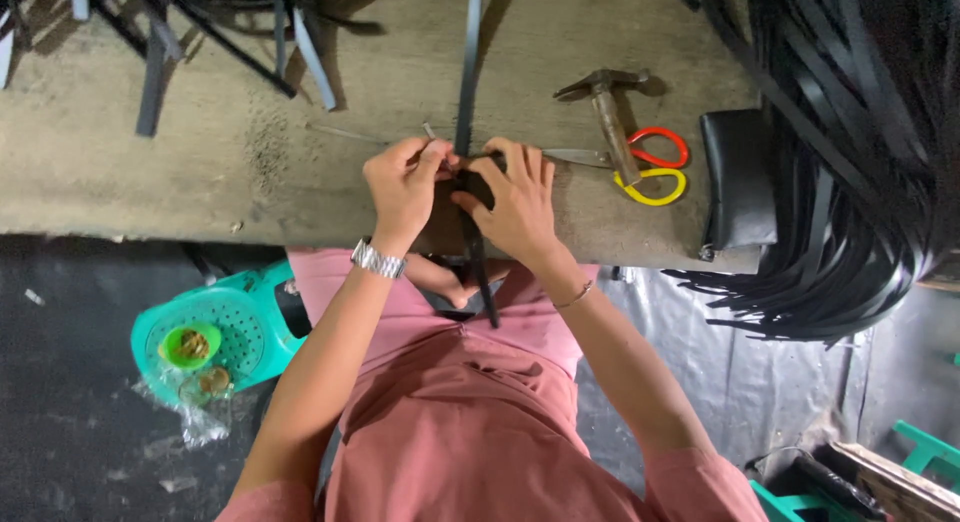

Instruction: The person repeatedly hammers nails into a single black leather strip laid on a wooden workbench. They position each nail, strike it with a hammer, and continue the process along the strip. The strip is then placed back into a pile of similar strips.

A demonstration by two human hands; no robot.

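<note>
Head view, looking down: left hand (405, 187) curled, thumb and fingertips pinched on the top of a black strap (470, 102), silver watch (378, 260) on the wrist. Right hand (518, 197) just beside it, fingers bent and pressed over a dark piece at the near edge of the table (150, 192), closed around the same strap; exact grip partly hidden, probably clamped. Strap running from the far side of the table, between both hands, down over the lap. Hammer (608, 117) lying near the right hand, red and yellow scissors (650, 167) touching it. Bundle of black strips (840, 182) at right. Green stool (230, 327) on the floor, lower left.
</note>
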